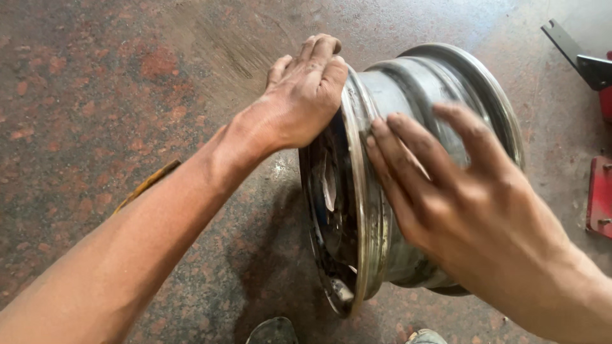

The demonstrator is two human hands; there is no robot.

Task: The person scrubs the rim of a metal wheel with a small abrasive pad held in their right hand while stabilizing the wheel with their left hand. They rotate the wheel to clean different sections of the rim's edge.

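While a bare steel wheel rim (408, 172) stands on edge on the speckled floor (95, 95), the left hand (303, 95) drapes its flange and the right hand (459, 197) lies flat-fingered on its barrel, steadying it upright.

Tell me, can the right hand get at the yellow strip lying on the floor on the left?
Probably not easily. The right hand rests on the steel wheel rim, while the yellow strip lies beyond the left forearm, which crosses the way. The left hand is nearer.
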